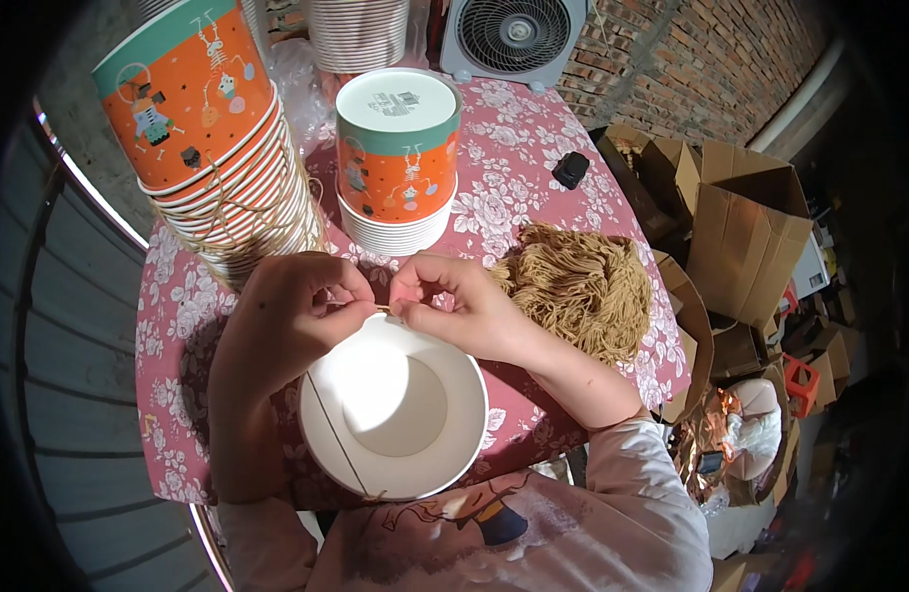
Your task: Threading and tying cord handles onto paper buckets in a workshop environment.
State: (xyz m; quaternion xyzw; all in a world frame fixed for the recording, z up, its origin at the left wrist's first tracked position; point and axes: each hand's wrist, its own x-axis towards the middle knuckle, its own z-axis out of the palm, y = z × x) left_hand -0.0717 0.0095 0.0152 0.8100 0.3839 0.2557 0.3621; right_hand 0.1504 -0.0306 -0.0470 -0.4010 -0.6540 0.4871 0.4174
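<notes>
In front of me a white paper bucket point(463, 434) stands with its mouth up, sunlight falling inside. A thin tan cord point(334, 431) crosses the left part of its mouth, reaching the near rim, where a short end sticks out. My left hand point(311, 306) pinches the cord at the far rim with thumb and forefinger. Beside it, my right hand point(459, 304) is closed on the cord too, the fingertips of both almost meeting. The bucket's rim just under my fingers is partly hidden. To the right of my right hand lies a loose bundle of tan cords point(583, 291).
A tall leaning stack of orange and green buckets point(193, 104), draped with cords, stands at left. Upside-down buckets point(400, 158) sit mid-table, another stack point(356, 35) behind. A black object point(571, 170) and a grey fan point(517, 35) are farther back. Cardboard boxes point(746, 227) crowd the right.
</notes>
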